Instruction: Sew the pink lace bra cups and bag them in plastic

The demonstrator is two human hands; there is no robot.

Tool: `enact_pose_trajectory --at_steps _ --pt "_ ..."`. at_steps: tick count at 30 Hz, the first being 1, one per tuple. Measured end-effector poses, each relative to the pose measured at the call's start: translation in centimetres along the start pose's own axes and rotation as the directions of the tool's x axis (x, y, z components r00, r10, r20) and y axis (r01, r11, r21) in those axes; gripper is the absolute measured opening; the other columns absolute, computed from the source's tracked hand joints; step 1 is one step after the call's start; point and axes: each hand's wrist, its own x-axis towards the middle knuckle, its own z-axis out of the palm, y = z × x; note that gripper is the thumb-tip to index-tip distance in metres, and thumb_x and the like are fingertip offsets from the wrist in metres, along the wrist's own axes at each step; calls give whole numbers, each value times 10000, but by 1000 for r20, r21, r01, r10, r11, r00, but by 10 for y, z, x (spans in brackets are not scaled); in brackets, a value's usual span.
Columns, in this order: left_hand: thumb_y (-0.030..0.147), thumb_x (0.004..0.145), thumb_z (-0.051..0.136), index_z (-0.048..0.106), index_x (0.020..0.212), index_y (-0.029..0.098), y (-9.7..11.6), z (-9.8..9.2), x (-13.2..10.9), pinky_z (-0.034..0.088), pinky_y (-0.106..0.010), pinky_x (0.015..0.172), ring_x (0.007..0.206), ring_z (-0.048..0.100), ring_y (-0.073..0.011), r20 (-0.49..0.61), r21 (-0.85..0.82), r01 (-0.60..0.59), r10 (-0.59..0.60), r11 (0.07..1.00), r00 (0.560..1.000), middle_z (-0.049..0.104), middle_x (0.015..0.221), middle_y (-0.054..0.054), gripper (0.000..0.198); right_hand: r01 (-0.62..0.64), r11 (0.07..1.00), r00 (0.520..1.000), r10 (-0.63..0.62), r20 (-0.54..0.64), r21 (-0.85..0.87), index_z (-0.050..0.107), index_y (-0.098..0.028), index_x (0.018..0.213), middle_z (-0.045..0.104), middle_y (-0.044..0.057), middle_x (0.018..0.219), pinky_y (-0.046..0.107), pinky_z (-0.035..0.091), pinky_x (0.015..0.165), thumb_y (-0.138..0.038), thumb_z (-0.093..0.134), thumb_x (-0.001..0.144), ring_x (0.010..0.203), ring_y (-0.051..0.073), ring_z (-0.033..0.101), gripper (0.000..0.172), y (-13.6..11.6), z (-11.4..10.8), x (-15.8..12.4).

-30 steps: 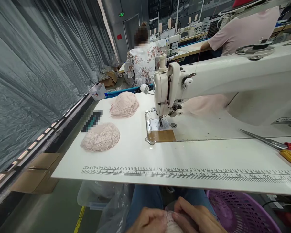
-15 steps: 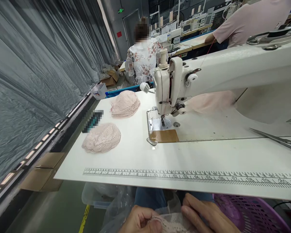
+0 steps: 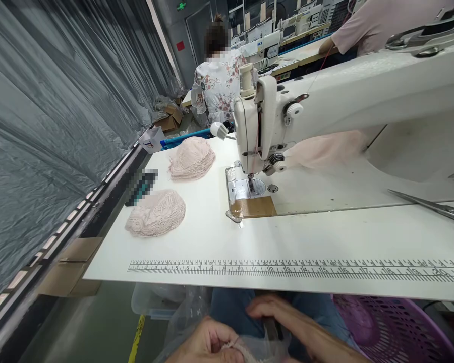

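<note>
Below the table's front edge, over my lap, my left hand (image 3: 212, 340) pinches a pale pink lace piece (image 3: 242, 350), partly cut off by the bottom of the view. My right hand (image 3: 274, 310) is to the right of it, its fingers curled and their tips hidden. A narrow dark object (image 3: 273, 328) shows under that hand, too unclear to name. Sheer pale material (image 3: 263, 345) spreads between the two hands. On the table, two stacks of pink lace cup-shaped pieces lie to the left: a near stack (image 3: 157, 213) and a far stack (image 3: 192, 159).
A white sewing machine (image 3: 249, 126) stands on the white table (image 3: 196, 242), with a printed ruler (image 3: 287, 269) along the front. Scissors (image 3: 435, 205) lie at right. Pink fabric (image 3: 325, 147) is behind the needle. A purple basket (image 3: 397, 327) stands below right. Two people sit ahead.
My right hand has moved left and up, away from the lace, and its fingers have curled. My left hand keeps the lace and has shifted slightly left. The view has tilted a little.
</note>
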Motion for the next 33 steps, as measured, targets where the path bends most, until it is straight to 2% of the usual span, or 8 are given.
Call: enact_pose_trajectory --at_steps 3,5,8,13,17,24,28,33 --pt "626 648 758 704 861 109 0 -2 -1 186 -195 491 517 309 -55 -6 12 -7 7 1000 1000 441 583 29 561 -15 1000 996 16 90 -12 499 -296 1323 580 31 1210 284 403 956 -218 766 661 1141 230 533 718 -6 1 13" --pt "644 633 757 689 871 115 -1 -2 -3 198 -187 494 519 314 -54 -48 -6 -22 21 1000 999 451 592 32 585 -105 993 994 106 21 -57 626 -256 1128 624 6 985 271 443 828 -184 762 610 953 215 586 540 -6 5 18" --pt "624 652 758 682 840 98 -2 -2 -6 236 -178 529 567 372 -63 -92 -26 -66 63 997 994 513 654 2 564 -218 975 974 214 -74 -51 648 -217 810 597 -12 871 255 417 758 -174 708 646 869 194 563 181 -1 9 17" --pt "620 658 753 714 847 93 2 -2 -8 226 -175 506 537 323 -58 -29 31 -65 66 997 997 450 584 27 562 -156 980 986 162 -38 123 614 -181 647 557 -14 734 241 375 670 -241 692 658 765 173 537 99 2 11 17" --pt "467 551 864 761 882 142 14 2 -3 340 -175 565 618 464 -98 -129 227 26 4 973 992 611 692 -4 476 -97 975 994 86 63 201 618 -153 626 524 -31 606 209 313 531 -344 707 664 597 121 473 213 -1 12 31" --pt "454 654 792 789 801 161 25 8 7 476 -241 669 628 606 -154 -63 283 24 -6 959 998 709 690 -60 328 -21 982 987 -9 158 186 712 -138 766 578 9 663 231 379 598 -474 611 819 646 145 521 356 2 -6 25" --pt "506 591 823 787 780 146 18 2 4 460 -232 639 594 589 -141 -91 202 43 -25 979 996 703 670 -78 408 -68 987 989 48 138 143 714 -175 793 642 8 746 242 425 670 -379 730 731 742 177 590 213 9 -5 19" --pt "572 568 816 782 747 135 15 -4 0 419 -218 598 555 530 -116 -114 187 14 7 982 993 663 607 -62 474 -50 996 995 43 88 80 679 -172 729 613 -3 718 237 400 671 -225 619 759 736 161 561 86 11 4 24"
